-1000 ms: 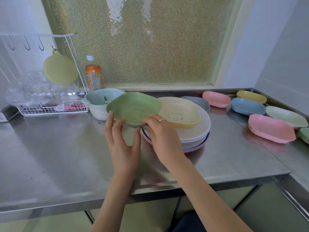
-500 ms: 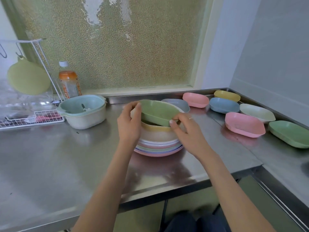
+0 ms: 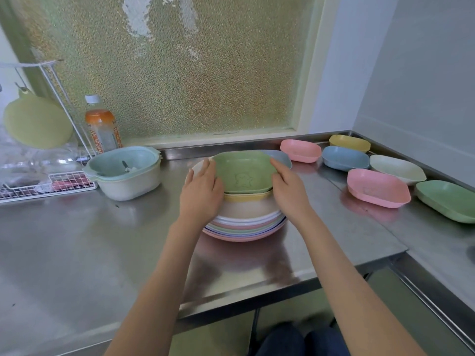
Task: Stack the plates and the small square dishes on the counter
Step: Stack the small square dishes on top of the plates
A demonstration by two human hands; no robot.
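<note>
A green square dish (image 3: pixel 244 173) with a small figure in its base rests level on a yellow square dish (image 3: pixel 246 197), which tops a stack of round pastel plates (image 3: pixel 246 224) mid-counter. My left hand (image 3: pixel 201 192) is against the green dish's left side and my right hand (image 3: pixel 289 188) against its right side, fingers on the rim. A grey-blue dish (image 3: pixel 281 156) peeks out just behind the stack. Further square dishes lie loose at the right: pink (image 3: pixel 300 150), yellow (image 3: pixel 349 143), blue (image 3: pixel 345 158), cream (image 3: pixel 397 169), a larger pink (image 3: pixel 377 187) and green (image 3: pixel 446 200).
A pale blue strainer bowl nested in a cream bowl (image 3: pixel 126 173) stands left of the stack. Behind it are an orange-capped bottle (image 3: pixel 102 127) and a wire rack (image 3: pixel 46 185) with a green round lid hanging. The steel counter (image 3: pixel 77 240) turns along the right wall.
Both hands carried the green dish from left of the stack over it and lowered it onto the yellow dish, where it now sits level. The view shifted rightwards.
</note>
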